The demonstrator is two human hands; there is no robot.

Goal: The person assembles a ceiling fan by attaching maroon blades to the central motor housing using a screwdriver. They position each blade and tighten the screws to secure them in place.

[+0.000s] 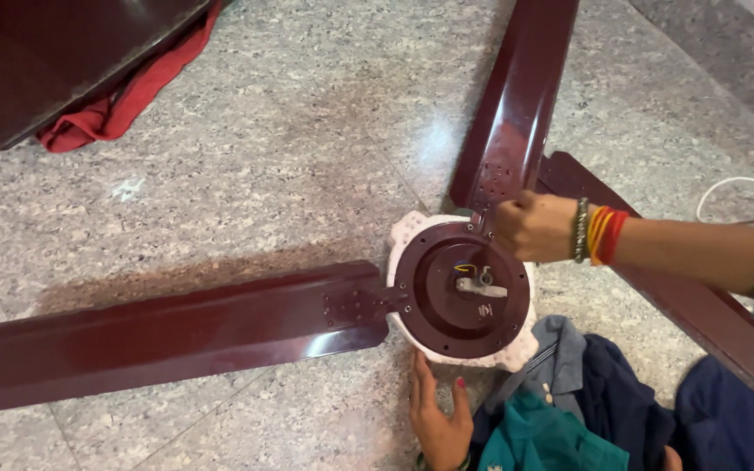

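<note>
A maroon ceiling fan (447,288) lies on the speckled stone floor (290,148), its three glossy blades spreading away from both hands. The round motor hub (462,292), maroon on a white foam tray (517,353), sits between them. The right hand (534,227) is clenched at the hub's far rim; the left hand (438,419) rests flat and released beside the near rim.

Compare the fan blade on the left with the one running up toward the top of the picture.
The left blade lies whole in view, from rounded tip to motor hub; the upper blade is cut off by the frame's top edge. The left blade runs sideways across the floor; the upper blade runs away from the camera. No hand is at the left blade's root, while the right hand is closed at the upper blade's root. Both are glossy maroon.
</note>
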